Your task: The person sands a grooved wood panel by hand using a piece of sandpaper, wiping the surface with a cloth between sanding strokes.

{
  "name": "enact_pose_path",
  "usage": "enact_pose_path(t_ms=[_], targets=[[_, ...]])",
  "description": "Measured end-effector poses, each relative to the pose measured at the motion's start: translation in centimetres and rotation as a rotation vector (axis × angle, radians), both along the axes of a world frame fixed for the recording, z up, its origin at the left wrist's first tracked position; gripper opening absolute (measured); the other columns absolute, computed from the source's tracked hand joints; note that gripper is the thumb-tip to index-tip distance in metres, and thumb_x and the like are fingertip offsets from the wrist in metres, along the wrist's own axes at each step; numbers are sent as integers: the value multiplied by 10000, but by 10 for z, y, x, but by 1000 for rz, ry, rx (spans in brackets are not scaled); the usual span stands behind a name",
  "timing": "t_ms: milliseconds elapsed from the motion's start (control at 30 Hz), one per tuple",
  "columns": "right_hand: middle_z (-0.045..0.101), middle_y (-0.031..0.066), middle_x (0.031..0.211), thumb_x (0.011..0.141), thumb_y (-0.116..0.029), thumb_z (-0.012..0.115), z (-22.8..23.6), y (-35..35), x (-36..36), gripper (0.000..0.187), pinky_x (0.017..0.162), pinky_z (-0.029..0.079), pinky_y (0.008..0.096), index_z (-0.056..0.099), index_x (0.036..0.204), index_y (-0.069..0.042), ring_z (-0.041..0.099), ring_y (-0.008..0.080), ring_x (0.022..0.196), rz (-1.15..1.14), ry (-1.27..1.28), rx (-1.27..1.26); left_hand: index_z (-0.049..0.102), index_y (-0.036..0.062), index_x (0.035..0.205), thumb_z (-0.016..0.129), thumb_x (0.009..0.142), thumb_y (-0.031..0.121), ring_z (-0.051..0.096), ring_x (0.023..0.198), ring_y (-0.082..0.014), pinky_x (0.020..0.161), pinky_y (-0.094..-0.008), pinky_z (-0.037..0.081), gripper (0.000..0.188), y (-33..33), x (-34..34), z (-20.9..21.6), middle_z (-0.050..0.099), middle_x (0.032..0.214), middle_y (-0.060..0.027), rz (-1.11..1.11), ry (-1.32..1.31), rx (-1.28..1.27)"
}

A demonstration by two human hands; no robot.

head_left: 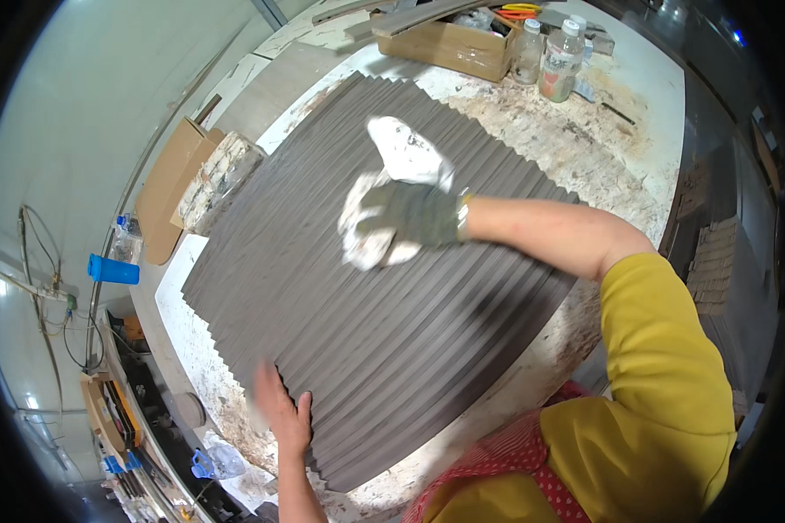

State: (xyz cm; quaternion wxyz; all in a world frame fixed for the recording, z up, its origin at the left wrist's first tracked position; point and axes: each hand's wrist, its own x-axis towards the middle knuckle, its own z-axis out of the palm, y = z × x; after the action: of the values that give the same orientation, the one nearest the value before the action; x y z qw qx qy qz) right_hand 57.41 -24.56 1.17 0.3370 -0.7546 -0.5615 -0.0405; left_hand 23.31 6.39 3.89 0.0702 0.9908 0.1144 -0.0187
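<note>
A broad sheet of grey-brown wood-like strips (pixel 323 305), laid side by side with stepped ends, covers much of the table. My right hand (pixel 419 213), in a dark grey-green work glove, presses a crumpled white rag (pixel 366 227) onto the strips near their middle. Part of the rag fans out beyond the glove. At the strips' left near edge rests my bare left hand (pixel 285 411), its thumb apart from the fingers and nothing seen in it. Motion blurs those fingertips.
Beneath lies a white, dirt-smeared table (pixel 663 96). A cardboard box (pixel 445 57) and plastic bottles (pixel 560 61) stand at the back. Along the left are a cardboard piece (pixel 173 187), a wrapped bundle (pixel 221 181), a blue cup (pixel 113 269) and a clear blue-capped jug (pixel 221 462).
</note>
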Motion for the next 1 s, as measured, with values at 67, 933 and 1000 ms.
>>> enact_pose_path(t_ms=[67, 933, 1000], targets=[[630, 124, 1153, 859, -392, 616, 44, -41, 25, 379, 934, 483, 408, 634, 1204, -238, 591, 266, 1105, -33, -204, -73, 285, 15, 1462, 530, 882, 478, 174, 1432, -376, 1128, -540, 135, 782, 2, -14, 6, 209, 1558, -166, 36, 12, 12], [512, 165, 1333, 892, -318, 546, 32, 299, -173, 465, 1050, 358, 473, 528, 1310, -115, 482, 348, 1230, 201, -312, -132, 90, 33, 1520, 159, 949, 680, 24, 1470, -226, 1169, -332, 2, 867, 95, 6, -30, 92, 1590, -124, 485, -668, -1789], [546, 167, 1278, 887, -317, 551, 41, 307, -163, 456, 1013, 389, 450, 541, 1293, -110, 516, 344, 1178, 217, -122, -127, 149, 17, 1505, 244, 971, 617, 118, 1447, -218, 1162, -328, 69, 809, 81, 6, -11, 178, 1562, -130, 576, -624, -1670]])
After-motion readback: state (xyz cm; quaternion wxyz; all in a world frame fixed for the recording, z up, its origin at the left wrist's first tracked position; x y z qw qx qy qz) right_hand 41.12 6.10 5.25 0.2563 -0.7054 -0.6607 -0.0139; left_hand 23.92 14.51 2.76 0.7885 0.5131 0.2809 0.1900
